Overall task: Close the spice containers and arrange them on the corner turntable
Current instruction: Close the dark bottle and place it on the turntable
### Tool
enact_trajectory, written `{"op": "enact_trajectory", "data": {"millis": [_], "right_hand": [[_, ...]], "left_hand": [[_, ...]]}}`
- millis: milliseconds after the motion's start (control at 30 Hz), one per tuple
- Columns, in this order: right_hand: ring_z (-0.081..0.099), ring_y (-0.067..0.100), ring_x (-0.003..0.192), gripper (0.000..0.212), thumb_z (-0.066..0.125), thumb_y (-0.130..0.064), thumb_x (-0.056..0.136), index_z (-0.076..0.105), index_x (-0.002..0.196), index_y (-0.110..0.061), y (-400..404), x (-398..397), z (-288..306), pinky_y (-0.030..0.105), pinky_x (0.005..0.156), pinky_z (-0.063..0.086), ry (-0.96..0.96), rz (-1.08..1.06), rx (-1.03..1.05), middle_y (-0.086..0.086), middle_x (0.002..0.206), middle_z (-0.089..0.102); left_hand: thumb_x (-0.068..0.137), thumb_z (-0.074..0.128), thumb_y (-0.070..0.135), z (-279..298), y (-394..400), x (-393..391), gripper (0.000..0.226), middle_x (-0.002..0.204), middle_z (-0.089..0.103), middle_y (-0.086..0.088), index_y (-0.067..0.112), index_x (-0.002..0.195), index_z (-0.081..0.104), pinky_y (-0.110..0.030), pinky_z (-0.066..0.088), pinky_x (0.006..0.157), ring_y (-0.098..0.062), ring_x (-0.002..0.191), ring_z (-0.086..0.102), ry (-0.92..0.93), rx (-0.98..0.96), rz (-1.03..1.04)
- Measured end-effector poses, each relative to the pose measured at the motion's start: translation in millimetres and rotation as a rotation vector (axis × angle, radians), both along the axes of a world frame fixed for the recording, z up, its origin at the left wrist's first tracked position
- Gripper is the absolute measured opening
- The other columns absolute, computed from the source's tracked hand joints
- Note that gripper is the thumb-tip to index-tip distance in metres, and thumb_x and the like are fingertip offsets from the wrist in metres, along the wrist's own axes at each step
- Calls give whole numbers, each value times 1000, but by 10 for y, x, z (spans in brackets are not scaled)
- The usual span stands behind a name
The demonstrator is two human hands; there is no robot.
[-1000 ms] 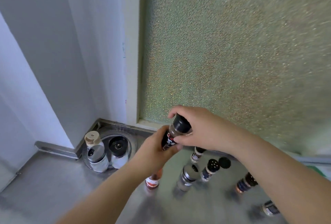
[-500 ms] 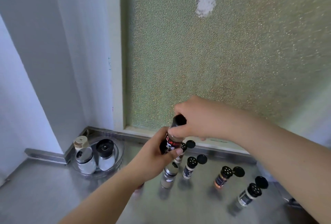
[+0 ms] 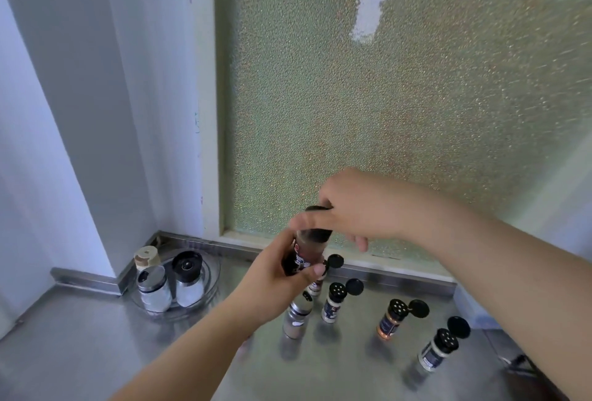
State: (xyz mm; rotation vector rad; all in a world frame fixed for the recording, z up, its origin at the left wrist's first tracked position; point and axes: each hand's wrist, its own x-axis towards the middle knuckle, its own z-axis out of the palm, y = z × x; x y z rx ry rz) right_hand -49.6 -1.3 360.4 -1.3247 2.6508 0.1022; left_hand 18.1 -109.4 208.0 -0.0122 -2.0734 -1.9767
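Both hands hold one spice jar [image 3: 304, 253] in the air above the steel table [image 3: 80, 343], near its rear edge. The left hand [image 3: 275, 285] wraps the jar's labelled body from below, grip closed around it, thumb across the front. The right hand [image 3: 349, 208] comes from above, its fingers [image 3: 304, 220] closed over the jar's black cap [image 3: 317, 230]; the cap area is motion-blurred, so whether it is fully seated cannot be told. The jar tilts slightly, top toward the rear.

A clear round turntable [image 3: 211, 275] sits in the table's rear left corner. It carries three containers: a cork-topped bottle [image 3: 146, 258] at the back, a metal-lidded shaker [image 3: 153, 287] in front of it, and a black-topped grinder [image 3: 188, 275] just beside the shaker on the right.

Loose jars stand upright on the table, below and to the right of the hands. A silver-lidded jar [image 3: 296, 317] stands directly under the left hand. Just beside it is a dark-labelled jar [image 3: 333, 303], flip lid open, shaker holes showing. Further right stands an orange spice jar [image 3: 392, 320], lid also open. Nearest the right edge is a pale spice jar [image 3: 437, 351], lid open. One more jar [image 3: 315, 285] is largely hidden behind the left hand; an open black flip lid shows just beside the held jar.

A frosted glass panel [image 3: 400, 112] stands behind the table's rear edge.
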Motion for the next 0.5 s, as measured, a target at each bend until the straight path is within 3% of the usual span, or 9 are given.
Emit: {"op": "enact_trajectory", "data": {"millis": [67,100,133,200,267,300,367,433,500], "right_hand": [[66,7,92,57,55,-63,79,56,125,-30,65,-29,124,22,75,45,-60,40,19,-5,116,67],[61,4,99,55,62,-53,80,47,132,-39,95,-35,180,17,77,42,-74,99,21,-13,126,58],[58,0,95,52,65,-44,82,47,131,-43,104,-23,199,11,73,39,-53,143,16,-16,125,57],[63,0,71,33,59,-47,85,61,112,-30,70,13,134,13,57,39,66,145,-5,-7,101,70],[66,7,52,54,47,-65,83,65,87,-15,-13,36,77,21,49,42,166,66,-20,2,69,71],[67,9,52,64,42,-72,80,66,85,-13,-18,29,81,23,51,44,171,34,-5,4,64,70],[70,9,72,60,46,-71,78,67,104,-20,1,-5,130,26,67,51,60,36,10,3,87,74],[61,7,98,43,59,-51,84,55,124,-38,31,-20,203,25,84,46,-27,135,19,-12,119,63],[59,7,87,37,59,-47,86,57,121,-35,16,-3,163,25,75,45,10,160,9,-13,108,65]], "left_hand": [[77,68,18,12,-9,14,26,91,71,0,25,99,57,-28,50,81,-11,89,65,9,2,-7],[78,68,16,24,-19,15,25,90,70,-1,23,99,57,-27,50,80,-10,88,64,10,6,-8],[80,68,13,36,-26,13,24,92,70,-5,22,99,57,-27,50,80,-12,89,65,11,7,-7],[79,68,13,56,-17,4,25,95,70,-8,22,99,57,-29,51,84,-18,96,66,17,13,-9],[76,68,16,79,4,-6,27,96,71,-5,23,100,58,-29,52,86,-18,100,66,21,18,-4],[77,69,14,92,1,-7,27,99,70,-7,23,100,58,-29,53,86,-19,101,66,19,25,-3],[80,68,8,125,-32,-6,25,103,69,-13,21,99,57,-30,54,85,-21,103,65,17,41,-2],[78,69,11,146,-83,-5,27,105,69,-13,21,100,58,-36,52,90,-23,106,64,21,24,-1],[74,69,17,162,-94,9,30,105,68,-15,21,101,58,-40,50,92,-27,107,63,24,-1,-1]]}}
